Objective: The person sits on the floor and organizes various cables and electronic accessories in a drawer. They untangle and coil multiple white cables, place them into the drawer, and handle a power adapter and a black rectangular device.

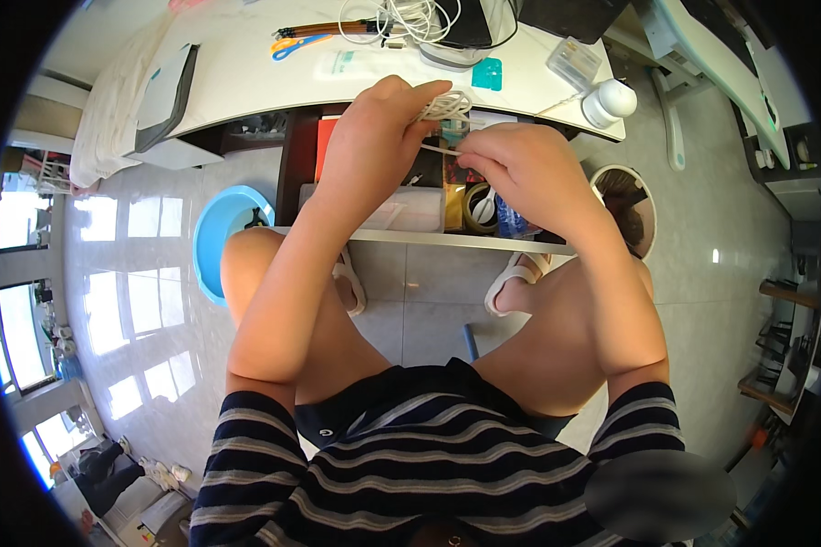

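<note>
My left hand (383, 130) grips a coiled white cable (448, 107) between thumb and fingers, above the front edge of the desk. My right hand (513, 157) pinches a strand of that cable just to the right of and below the coil. Beneath both hands an open drawer (451, 237) holds a translucent plastic case (407, 208), a roll of tape (480, 208), white-handled scissors (484, 205) and a blue plastic packet (514, 220). Farther back on the desk lies a tangle of white cables (410, 24).
On the white desk (246, 75) are blue and orange scissors (297, 46), a teal packet (487, 74), a clear plastic box (573, 63) and a white round-topped container (609, 104). A blue basin (209, 239) stands left of the drawer, a waste bin (646, 205) right.
</note>
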Motion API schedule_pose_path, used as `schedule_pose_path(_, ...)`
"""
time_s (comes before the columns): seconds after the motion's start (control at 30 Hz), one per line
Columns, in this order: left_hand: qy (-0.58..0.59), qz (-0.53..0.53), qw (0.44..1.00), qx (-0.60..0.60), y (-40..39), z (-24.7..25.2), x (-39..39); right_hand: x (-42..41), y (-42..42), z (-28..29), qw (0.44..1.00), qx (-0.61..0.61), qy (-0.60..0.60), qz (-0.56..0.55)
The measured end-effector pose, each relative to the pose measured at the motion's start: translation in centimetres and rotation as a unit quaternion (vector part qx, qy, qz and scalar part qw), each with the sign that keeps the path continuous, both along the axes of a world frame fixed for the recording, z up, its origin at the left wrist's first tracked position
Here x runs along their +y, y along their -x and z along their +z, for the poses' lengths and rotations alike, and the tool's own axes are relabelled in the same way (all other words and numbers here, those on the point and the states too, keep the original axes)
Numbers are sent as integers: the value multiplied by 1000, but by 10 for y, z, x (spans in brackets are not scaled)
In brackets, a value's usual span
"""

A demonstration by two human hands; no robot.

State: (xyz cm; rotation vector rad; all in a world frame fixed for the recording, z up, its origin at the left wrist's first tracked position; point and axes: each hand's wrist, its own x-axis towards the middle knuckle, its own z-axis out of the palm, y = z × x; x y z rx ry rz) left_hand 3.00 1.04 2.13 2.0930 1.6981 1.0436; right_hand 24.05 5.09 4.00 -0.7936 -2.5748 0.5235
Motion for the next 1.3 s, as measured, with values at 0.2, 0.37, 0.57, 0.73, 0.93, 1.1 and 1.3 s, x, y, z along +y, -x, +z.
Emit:
schedule_pose_path(0.2, 13, 30, 991, 130, -6, -8, -3, 0, -2, 4, 999, 18, -34, 15)
schedule_pose_path(0.37, 69, -121, 986, 90, -7, 1, -13, 14, -10, 10, 997, 66, 35, -1)
schedule_pose_path(0.57, 147, -140, 976, -81, -8, 21, -23, 30, -17, -10, 960, 184, 213, -2)
schedule_pose_path(0.73, 126, -205, 936, -257, -1, 12, -25, 36, -16, -26, 891, 258, 374, -13)
schedule_pose_path(0.93, 186, -210, 810, -515, -9, 5, -19, 32, -5, -43, 846, 305, 434, -59)
schedule_pose_path(1.1, 109, -117, 886, -435, -14, -12, -13, 26, 4, -50, 892, 212, 388, -96)
schedule_pose_path(1.3, -18, 64, 955, -288, -8, -22, 2, -1, 29, -53, 880, 227, 412, -70)
